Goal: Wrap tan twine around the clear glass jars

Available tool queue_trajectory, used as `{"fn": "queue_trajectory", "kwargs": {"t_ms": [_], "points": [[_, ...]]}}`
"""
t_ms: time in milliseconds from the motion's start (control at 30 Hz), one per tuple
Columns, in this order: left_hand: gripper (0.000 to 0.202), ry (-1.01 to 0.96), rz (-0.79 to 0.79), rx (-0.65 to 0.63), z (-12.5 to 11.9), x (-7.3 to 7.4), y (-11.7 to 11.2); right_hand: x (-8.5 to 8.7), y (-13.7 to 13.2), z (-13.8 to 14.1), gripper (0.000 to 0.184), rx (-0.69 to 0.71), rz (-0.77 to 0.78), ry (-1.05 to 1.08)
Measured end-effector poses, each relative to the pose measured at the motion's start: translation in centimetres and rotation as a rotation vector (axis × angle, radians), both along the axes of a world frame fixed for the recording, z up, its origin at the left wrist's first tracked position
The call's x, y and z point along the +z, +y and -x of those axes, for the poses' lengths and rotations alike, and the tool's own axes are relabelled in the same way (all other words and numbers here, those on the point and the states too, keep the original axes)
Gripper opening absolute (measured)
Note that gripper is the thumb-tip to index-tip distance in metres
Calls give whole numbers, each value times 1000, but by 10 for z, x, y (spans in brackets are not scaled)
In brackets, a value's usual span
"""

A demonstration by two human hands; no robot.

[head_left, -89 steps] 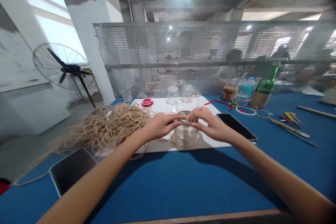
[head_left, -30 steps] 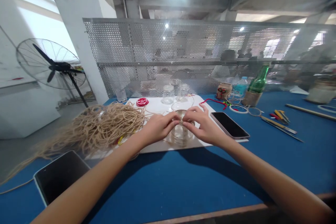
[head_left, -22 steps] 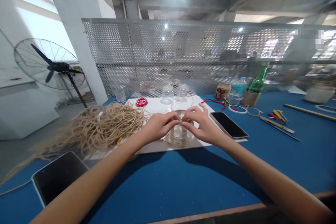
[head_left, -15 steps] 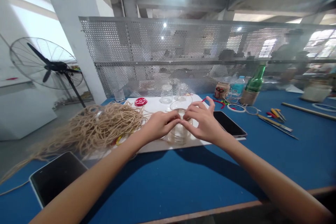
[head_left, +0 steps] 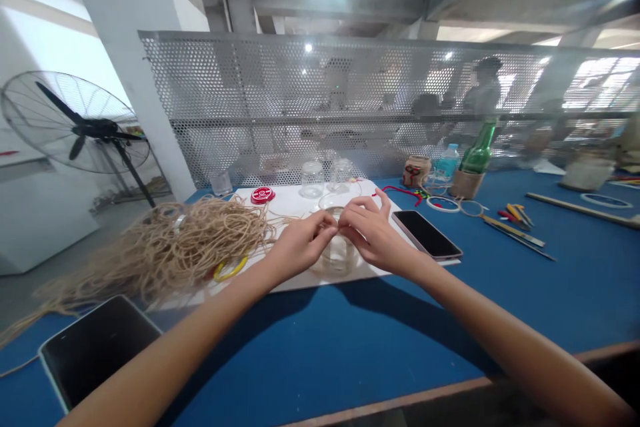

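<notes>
Grip: on my feed, the left hand (head_left: pixel 300 247) and the right hand (head_left: pixel 373 233) are both curled over the rim of one glass jar (head_left: pixel 337 255), fingertips meeting at the near side of its mouth. Both look closed on the jar, with the right thumb or forefinger lifted a little above the others. I cannot tell whether a thin strand is pinched there too.

Jar: it stands upright on a white board (head_left: pixel 295 284), between the hands and partly hidden by them.

Left side: a large loose tangle of jute twine (head_left: pixel 200 240) lies on the board's left end, just beside the left wrist, with a yellow ring (head_left: pixel 230 269) at its edge. A black tablet (head_left: pixel 95 350) lies on the blue workbench (head_left: pixel 320 360) below it.

Right side: a smartphone (head_left: pixel 426 234) lies near the right hand, at the board's edge.

Behind the hands: two more glass jars (head_left: pixel 312 179) stand on the board, with a red lid (head_left: pixel 263 195) to their left.

Bench, far right: I see a green glass bottle (head_left: pixel 477 157) in a twine-wrapped sleeve, a water bottle (head_left: pixel 447 161), and a small group of hand tools (head_left: pixel 515 230).

Background: a perforated metal screen (head_left: pixel 300 80) runs behind the bench, and a standing fan (head_left: pixel 75 123) sits to the left.
</notes>
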State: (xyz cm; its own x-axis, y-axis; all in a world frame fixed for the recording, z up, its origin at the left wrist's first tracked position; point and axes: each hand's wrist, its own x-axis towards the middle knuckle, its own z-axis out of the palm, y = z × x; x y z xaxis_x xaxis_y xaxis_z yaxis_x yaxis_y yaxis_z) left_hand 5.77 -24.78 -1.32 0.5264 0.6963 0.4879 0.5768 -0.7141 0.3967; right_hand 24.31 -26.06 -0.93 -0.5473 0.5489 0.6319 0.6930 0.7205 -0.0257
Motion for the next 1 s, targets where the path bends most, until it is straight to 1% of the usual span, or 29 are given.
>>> {"fn": "queue_trajectory", "kwargs": {"t_ms": [100, 167, 400, 600, 800, 1000], "points": [[32, 1, 35, -55, 3, 1, 0, -1, 0, -1, 12, 15, 34, 16], [35, 28, 25, -71, 6, 4, 0, -1, 1, -2, 12, 21, 61, 23], [26, 103, -57, -30, 19, 6, 6, 0, 9, -9, 9, 140, 187, 73], [25, 110, -55, -30, 21, 6, 9, -1, 16, -15, 7, 210, 249, 95], [25, 110, -61, -35, 17, 4, 10, 0, 19, -18, 7, 216, 279, 106], [26, 79, -39, -27, 14, 1, 10, 4, 17, -21, 11, 188, 263, 49]]}}
